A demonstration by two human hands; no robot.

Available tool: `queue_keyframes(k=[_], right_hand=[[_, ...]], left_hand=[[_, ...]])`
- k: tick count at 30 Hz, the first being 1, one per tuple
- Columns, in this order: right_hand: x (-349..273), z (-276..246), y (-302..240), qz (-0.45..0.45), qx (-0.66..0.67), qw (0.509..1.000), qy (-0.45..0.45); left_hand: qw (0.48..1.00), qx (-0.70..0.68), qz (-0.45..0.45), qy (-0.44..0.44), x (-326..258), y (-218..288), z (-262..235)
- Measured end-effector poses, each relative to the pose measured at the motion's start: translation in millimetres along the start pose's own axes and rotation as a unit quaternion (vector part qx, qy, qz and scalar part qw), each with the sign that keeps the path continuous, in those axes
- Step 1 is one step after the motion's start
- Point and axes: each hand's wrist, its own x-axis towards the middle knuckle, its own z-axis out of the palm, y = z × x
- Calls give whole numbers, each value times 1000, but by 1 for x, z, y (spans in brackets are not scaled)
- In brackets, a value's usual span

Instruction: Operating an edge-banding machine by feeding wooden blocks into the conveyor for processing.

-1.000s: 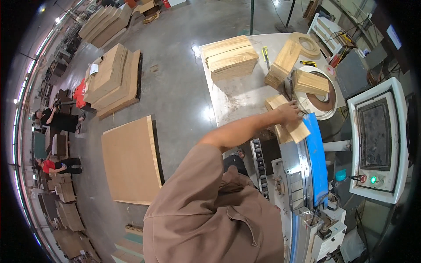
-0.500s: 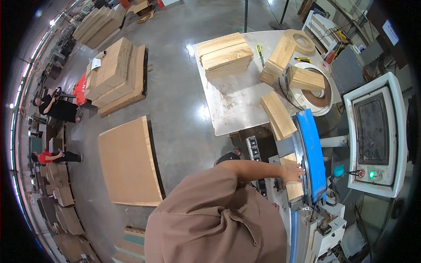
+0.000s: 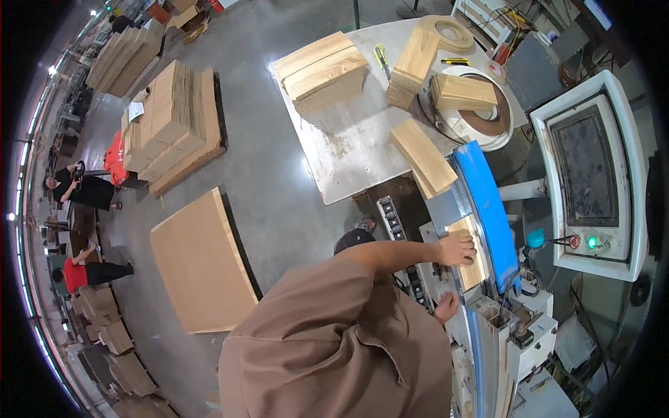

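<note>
A pale wooden board (image 3: pixel 472 273) lies on the machine bed, alongside a long blue machine cover (image 3: pixel 486 212). My left hand (image 3: pixel 456 249) rests across this board, its fingers bent over the top. Close to the bed's near edge is my right hand (image 3: pixel 446 306), fingers curled in; what they hold, if anything, is hidden. Further along the bed, a short stack of wooden boards (image 3: pixel 424 159) sits at the table's corner.
A white table (image 3: pixel 334 164) carries wooden board stacks (image 3: pixel 320 70), a tape roll (image 3: pixel 446 33) and a yellow cutter (image 3: pixel 381 61). A control panel (image 3: pixel 592 174) stands right. Left are a large flat panel (image 3: pixel 202 268), a loaded pallet (image 3: pixel 167 118) and two people.
My left hand has drawn back from beside the blue cover and its fingers have bent over the board. My right hand, barely visible before, now shows at the bed's edge. The view has shifted.
</note>
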Motion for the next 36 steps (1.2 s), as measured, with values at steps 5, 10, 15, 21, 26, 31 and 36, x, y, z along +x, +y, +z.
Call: queue_keyframes(k=[5, 10, 15, 21, 26, 31, 36], right_hand=[[6, 52, -145, 259, 384, 886, -22], [12, 62, -165, 304, 486, 819, -18], [4, 68, -187, 308, 550, 776, -21], [-3, 81, -222, 321, 601, 732, 12], [-3, 72, -209, 295, 631, 718, -4], [-1, 71, -182, 251, 652, 709, -95], [-12, 80, -195, 265, 699, 664, 3]], left_hand=[[999, -26, -22, 17, 2, 3, 0], [996, 8, -69, -55, -3, -3, -9], [990, 115, -62, -47, -26, -28, -14], [977, 78, -185, -74, -24, -34, -58], [953, 13, -221, -206, -12, -31, -61], [941, -81, -241, -224, -25, -45, -29], [947, 35, -194, -255, -7, -40, -62]])
